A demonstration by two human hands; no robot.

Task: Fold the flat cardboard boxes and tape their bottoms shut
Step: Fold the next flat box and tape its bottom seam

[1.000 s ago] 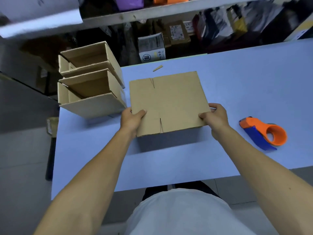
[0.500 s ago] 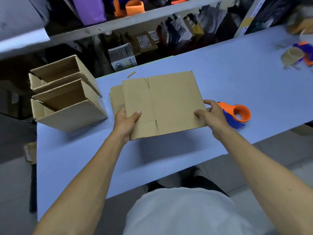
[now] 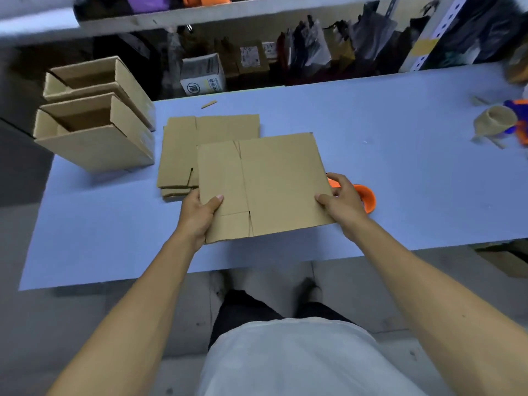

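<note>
A flat brown cardboard box (image 3: 274,181) hangs a little above the blue table (image 3: 400,167), held level at its two side edges. My left hand (image 3: 197,215) grips its left edge with the thumb on top. My right hand (image 3: 343,201) pinches the right edge. Behind and to the left lies a small stack of flat boxes (image 3: 183,155) on the table. An orange tape dispenser (image 3: 365,197) sits just right of my right hand, partly hidden by it and the box.
Two folded open boxes (image 3: 94,132) stand at the table's left end. A roll of brown tape (image 3: 495,121) and a second orange-and-blue dispenser (image 3: 518,115) lie at the far right. Shelves with bags and parcels (image 3: 203,75) run behind the table.
The flat box has come off the stack toward the near edge and to the right, uncovering the stack. Both hands keep their hold. The camera has pulled back.
</note>
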